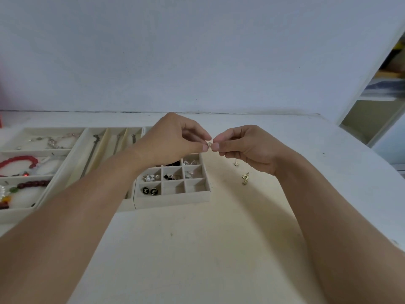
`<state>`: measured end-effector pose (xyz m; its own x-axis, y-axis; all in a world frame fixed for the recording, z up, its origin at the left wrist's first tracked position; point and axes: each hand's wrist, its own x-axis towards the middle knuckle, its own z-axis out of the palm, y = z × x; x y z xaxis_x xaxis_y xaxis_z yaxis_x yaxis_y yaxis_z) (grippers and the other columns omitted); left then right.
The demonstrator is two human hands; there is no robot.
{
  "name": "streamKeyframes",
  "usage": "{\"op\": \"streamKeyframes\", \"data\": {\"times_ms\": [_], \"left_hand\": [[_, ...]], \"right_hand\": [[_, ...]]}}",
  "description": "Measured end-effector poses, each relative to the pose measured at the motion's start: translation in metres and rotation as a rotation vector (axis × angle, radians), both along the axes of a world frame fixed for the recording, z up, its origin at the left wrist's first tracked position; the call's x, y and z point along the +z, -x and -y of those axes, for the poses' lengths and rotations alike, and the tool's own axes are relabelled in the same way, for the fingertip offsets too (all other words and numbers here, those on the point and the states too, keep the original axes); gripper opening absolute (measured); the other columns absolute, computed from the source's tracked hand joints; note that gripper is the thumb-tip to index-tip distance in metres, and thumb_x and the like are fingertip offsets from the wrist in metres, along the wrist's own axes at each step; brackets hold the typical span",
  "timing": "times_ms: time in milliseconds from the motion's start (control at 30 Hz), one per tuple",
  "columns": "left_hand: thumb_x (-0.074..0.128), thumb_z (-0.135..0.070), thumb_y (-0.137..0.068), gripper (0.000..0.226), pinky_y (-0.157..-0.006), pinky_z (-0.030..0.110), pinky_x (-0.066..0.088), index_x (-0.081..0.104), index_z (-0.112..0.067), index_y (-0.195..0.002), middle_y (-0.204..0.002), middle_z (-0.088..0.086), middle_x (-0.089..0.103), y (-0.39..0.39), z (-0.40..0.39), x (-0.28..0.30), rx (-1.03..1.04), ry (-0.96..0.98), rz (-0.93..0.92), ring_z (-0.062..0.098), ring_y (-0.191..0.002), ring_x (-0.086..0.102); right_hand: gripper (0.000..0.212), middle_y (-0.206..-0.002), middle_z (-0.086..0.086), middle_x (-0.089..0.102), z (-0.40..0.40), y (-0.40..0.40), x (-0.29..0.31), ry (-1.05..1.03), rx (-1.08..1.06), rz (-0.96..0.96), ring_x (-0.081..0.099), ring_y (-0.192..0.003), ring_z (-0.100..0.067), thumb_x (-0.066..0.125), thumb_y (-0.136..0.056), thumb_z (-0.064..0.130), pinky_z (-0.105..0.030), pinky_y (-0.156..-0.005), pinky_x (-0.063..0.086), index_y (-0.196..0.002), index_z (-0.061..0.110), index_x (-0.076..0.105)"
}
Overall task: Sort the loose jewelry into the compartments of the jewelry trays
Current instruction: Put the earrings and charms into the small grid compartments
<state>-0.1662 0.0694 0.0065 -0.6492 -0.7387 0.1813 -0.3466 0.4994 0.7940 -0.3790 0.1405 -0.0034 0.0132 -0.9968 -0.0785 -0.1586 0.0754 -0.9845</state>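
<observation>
My left hand [175, 139] and my right hand [243, 148] meet above the small grid tray [173, 201], and both pinch one tiny pale stud earring [209, 144] between thumb and fingertips. The grid tray's compartments hold pairs of studs, among them black round ones [150, 190] and pearl ones [151, 177]; two front compartments look bare. Loose studs lie on the table to the right: one small stud [236, 163] and a gold pair [245, 178].
A tray of long slots [103, 150] with necklaces sits left of the grid tray. Further left, a tray [43, 195] holds red and dark beaded bracelets [19, 162] and chains. A white wall rises behind the table; a doorway opens at the right.
</observation>
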Motion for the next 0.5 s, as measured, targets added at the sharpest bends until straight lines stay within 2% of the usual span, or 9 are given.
{"op": "streamKeyframes", "data": {"times_ms": [133,267,333,433,500], "left_hand": [[0.074,-0.022,-0.091,0.005,-0.078,0.017,0.054,0.079,-0.020,-0.093,-0.084,-0.008,0.079,-0.0004,0.0019,-0.0016,-0.004,-0.112,-0.002,0.007,-0.083,0.075],[0.072,-0.019,-0.093,0.008,-0.079,0.018,0.058,0.078,-0.015,-0.092,-0.085,-0.003,0.079,-0.0003,0.0025,-0.0014,-0.016,-0.139,-0.046,0.013,-0.084,0.075],[0.073,-0.020,-0.091,0.007,-0.074,0.014,0.056,0.078,-0.015,-0.090,-0.082,-0.003,0.079,-0.0005,0.0023,-0.0016,-0.015,-0.121,-0.047,0.011,-0.079,0.075],[0.072,-0.018,-0.093,0.007,-0.066,0.008,0.050,0.077,-0.014,-0.090,-0.079,-0.003,0.078,-0.0001,0.0029,-0.0023,0.002,-0.088,-0.029,0.007,-0.073,0.072],[0.071,-0.018,-0.094,0.008,-0.062,0.004,0.046,0.076,-0.014,-0.089,-0.078,-0.003,0.078,-0.0004,0.0040,-0.0020,0.023,-0.070,-0.020,0.002,-0.069,0.071]], "right_hand": [[0.019,-0.083,-0.004,0.074,-0.0003,-0.0032,-0.0002,0.102,-0.071,-0.056,0.067,-0.079,-0.011,0.087,-0.075,0.007,-0.020,-0.073,0.052,-0.088,0.017,0.077],[0.021,-0.086,-0.005,0.077,-0.0013,-0.0072,0.0002,0.163,-0.100,-0.109,0.068,-0.081,-0.013,0.086,-0.076,0.007,-0.025,-0.077,0.050,-0.092,0.016,0.075],[0.021,-0.087,-0.004,0.078,-0.0019,-0.0083,0.0000,0.182,-0.094,-0.133,0.070,-0.081,-0.013,0.087,-0.076,0.010,-0.031,-0.081,0.051,-0.092,0.018,0.076],[0.023,-0.092,-0.003,0.079,-0.0030,-0.0090,0.0007,0.182,-0.084,-0.156,0.074,-0.088,-0.015,0.089,-0.074,0.015,-0.047,-0.099,0.051,-0.092,0.022,0.077],[0.026,-0.097,-0.002,0.078,-0.0034,-0.0072,0.0020,0.178,-0.096,-0.167,0.074,-0.096,-0.017,0.090,-0.073,0.015,-0.053,-0.107,0.048,-0.095,0.024,0.079]]}}
